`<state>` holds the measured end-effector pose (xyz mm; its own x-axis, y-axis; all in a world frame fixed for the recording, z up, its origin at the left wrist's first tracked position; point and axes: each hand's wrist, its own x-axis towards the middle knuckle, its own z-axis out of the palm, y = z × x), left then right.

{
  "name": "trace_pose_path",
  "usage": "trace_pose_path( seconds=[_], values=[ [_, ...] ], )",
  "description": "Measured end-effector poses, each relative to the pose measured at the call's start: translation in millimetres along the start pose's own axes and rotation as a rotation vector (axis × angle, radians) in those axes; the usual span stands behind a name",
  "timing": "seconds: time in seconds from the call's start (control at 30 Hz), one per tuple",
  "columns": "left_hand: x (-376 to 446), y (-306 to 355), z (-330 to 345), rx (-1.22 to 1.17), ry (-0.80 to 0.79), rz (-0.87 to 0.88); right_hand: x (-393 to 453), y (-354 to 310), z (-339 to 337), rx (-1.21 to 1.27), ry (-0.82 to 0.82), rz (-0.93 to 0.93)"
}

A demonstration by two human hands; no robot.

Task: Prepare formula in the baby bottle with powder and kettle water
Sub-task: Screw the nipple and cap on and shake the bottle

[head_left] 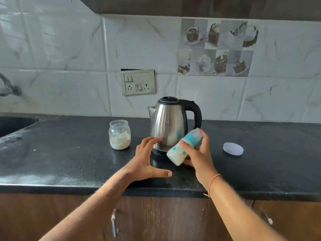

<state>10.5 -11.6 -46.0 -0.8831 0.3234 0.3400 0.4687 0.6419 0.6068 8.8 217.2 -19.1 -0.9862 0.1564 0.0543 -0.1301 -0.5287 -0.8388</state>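
My right hand [199,153] grips a baby bottle [180,150] with a teal collar and a clear cap. The bottle is tilted, base down-left, and holds milky white liquid. It hangs just above the black counter [69,162], in front of a steel kettle [169,126] with a black lid and handle. My left hand [147,159] hovers open beside the bottle, fingers spread near the kettle's lower side. An open glass jar [119,134] of white powder with a small scoop in it stands left of the kettle.
A pale round lid [233,149] lies on the counter to the right. A sink [13,124] and tap [8,87] are at the far left. A switch and socket panel [138,82] sits on the tiled wall. Wooden cabinet doors with handles are below the counter edge.
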Motion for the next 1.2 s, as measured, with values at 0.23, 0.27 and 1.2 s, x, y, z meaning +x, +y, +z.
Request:
trace_pose_path(
  seconds=[0.23, 0.27, 1.2],
  values=[
    [-1.2, -0.6, 0.4, -0.02, 0.0, -0.004, 4.5, 1.5, -11.7, 0.198, 0.026, 0.024],
    [-1.0, -0.6, -0.4, -0.019, 0.006, 0.003, 0.8, -2.0, -4.8, 0.132, 0.003, 0.032],
    [-0.2, -0.4, -0.5, -0.032, 0.007, -0.004, 7.2, 2.8, -3.0, 0.301, 0.318, -0.19]
  ],
)
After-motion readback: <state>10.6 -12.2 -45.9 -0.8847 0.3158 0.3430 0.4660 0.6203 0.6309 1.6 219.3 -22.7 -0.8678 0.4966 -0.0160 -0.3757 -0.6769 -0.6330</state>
